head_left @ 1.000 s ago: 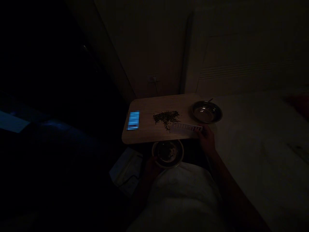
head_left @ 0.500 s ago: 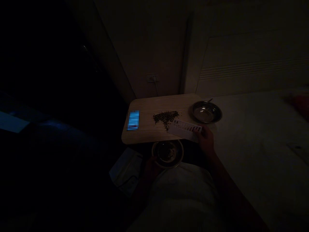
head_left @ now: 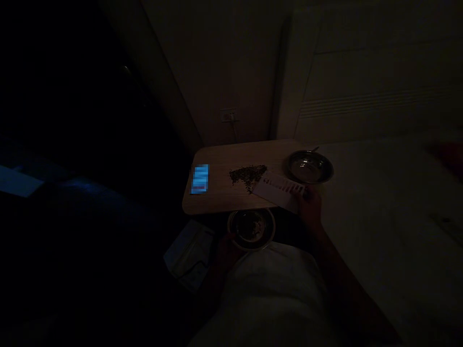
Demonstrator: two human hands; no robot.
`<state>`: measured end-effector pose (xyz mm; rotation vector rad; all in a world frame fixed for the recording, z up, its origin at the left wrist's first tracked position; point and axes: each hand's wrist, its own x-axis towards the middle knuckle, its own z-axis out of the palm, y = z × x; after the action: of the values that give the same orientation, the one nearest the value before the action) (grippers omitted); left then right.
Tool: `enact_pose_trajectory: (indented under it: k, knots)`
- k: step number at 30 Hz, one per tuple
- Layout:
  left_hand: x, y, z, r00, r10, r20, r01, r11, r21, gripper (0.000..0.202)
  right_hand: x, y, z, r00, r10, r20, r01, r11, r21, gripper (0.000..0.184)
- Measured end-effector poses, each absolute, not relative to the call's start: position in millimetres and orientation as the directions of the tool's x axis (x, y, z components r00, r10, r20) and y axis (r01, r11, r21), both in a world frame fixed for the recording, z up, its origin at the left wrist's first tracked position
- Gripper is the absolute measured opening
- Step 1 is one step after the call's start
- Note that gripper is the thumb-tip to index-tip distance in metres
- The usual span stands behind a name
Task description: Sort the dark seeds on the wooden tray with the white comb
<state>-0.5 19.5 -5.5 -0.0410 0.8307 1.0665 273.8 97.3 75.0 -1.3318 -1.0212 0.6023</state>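
My right hand (head_left: 310, 206) is closed on the right end of a pale printed card (head_left: 277, 189), which is held low over a small wooden table (head_left: 220, 202). The card's left edge meets a scattered heap of small dark grains (head_left: 248, 174), too dim to name exactly. Below the table's front edge, my left hand (head_left: 228, 246) grips the left side of a metal bowl (head_left: 272, 236). Some of the same dark bits lie inside that bowl. Shadow hides most of the left fingers.
A second metal bowl (head_left: 310, 166) with a utensil handle at its rim stands at the table's right end. A lit phone (head_left: 200, 179) lies at the left. Behind is a wall socket (head_left: 228, 115) with a plug. A white bed surface (head_left: 376, 202) extends to the right.
The card has tilted, so more of its printed face shows, and its left end sits slightly closer to the grains. The left hand and its bowl have hardly moved.
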Motion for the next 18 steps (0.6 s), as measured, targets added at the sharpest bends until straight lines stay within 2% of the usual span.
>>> enact_pose_trajectory:
  k: [6,11,18]
  knots:
    - [-1,20,-2,0.188,0.743,-0.642,-0.796,0.498,0.344,0.031,270,96,67,0.286,0.934,0.214,0.184,0.166,-0.969,0.02]
    - [-1,20,-5,0.226,0.76,-0.609,-0.797,0.504,0.333,0.047,277,108,63,0.426,0.873,0.24,0.209,0.163,-0.964,0.024]
    - [-1,18,-3,0.279,0.801,-0.53,-0.806,0.495,0.324,0.043,287,128,66,0.473,0.797,0.375,0.381,0.199,-0.903,0.023]
